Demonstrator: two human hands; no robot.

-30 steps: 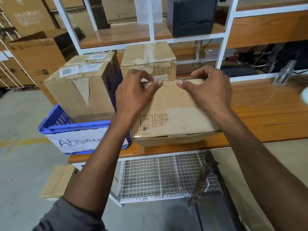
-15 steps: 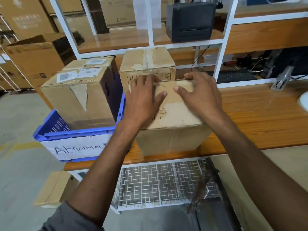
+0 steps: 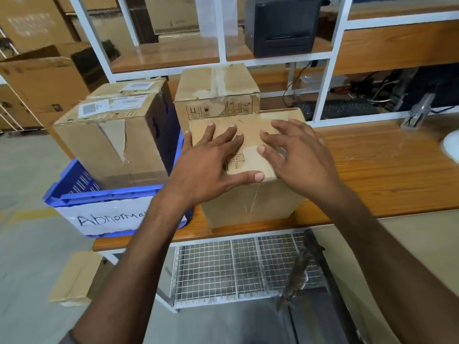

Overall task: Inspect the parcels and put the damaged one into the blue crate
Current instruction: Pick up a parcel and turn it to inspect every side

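A brown cardboard parcel (image 3: 250,202) stands on the wooden table near its front edge. My left hand (image 3: 211,165) lies flat on the parcel's top with fingers spread. Beside it, my right hand (image 3: 295,155) rests on the same top, fingers slightly bent. A second taped parcel (image 3: 216,93) stands right behind it. The blue crate (image 3: 104,197), labelled "Abnormal", sits at the table's left end. It holds a large torn parcel (image 3: 111,142) with white labels on top.
The wooden table (image 3: 380,167) stretches to the right. A white shelf frame (image 3: 330,70) rises behind, with a black printer (image 3: 280,23) on it and a keyboard (image 3: 342,109) below. A wire rack (image 3: 236,266) sits under the table. A small box (image 3: 74,279) lies on the floor.
The parcel has been tipped from tilted toward me to standing flat. Both hands slid from gripping its far top edge to lying on its top face.
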